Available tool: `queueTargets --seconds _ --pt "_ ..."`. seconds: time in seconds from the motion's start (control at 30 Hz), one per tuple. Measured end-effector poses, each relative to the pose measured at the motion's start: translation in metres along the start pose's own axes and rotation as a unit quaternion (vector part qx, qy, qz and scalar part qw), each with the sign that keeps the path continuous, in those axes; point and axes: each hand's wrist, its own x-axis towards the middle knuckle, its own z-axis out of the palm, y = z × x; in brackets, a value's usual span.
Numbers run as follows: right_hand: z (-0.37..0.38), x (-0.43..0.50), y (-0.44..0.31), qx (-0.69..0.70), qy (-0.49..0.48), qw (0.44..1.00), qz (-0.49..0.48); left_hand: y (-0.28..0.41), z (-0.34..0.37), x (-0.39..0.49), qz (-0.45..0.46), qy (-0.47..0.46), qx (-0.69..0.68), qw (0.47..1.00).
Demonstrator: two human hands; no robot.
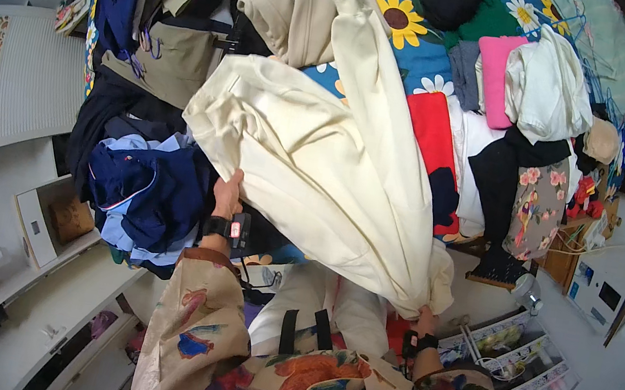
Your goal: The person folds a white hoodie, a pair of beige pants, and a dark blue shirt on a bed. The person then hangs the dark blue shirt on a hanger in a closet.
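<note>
A cream long-sleeved garment (318,159) is stretched across the bed's near edge. My left hand (230,192) grips its edge at the left, beside a pile of navy and light blue clothes (151,193). My right hand (425,324) is closed on the gathered cloth at the lower right, and a bunched end hangs beside it. One long sleeve reaches up toward a folded beige garment (296,15). Right of the cream cloth lies a red folded cloth (435,135) with a dark patch. How the fingertips sit in the cloth is partly hidden.
Khaki trousers (171,60) and dark clothes cover the bed's left side. At the right are a pink folded cloth (496,80), a white garment (548,85) and blue wire hangers (600,69). A white drawer rack (531,368) stands at the lower right, an open cabinet (51,219) at the left.
</note>
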Motion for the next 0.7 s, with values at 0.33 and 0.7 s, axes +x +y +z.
queueTargets --seconds 0.33,0.7 --pt "0.074 -0.045 -0.190 -0.153 0.138 0.922 -0.329 0.155 0.128 -0.012 0.618 -0.115 0.368 0.685" --pt "0.266 0.036 -0.565 -0.077 0.017 0.806 -0.587 0.224 0.139 0.041 0.438 0.065 0.551 0.708"
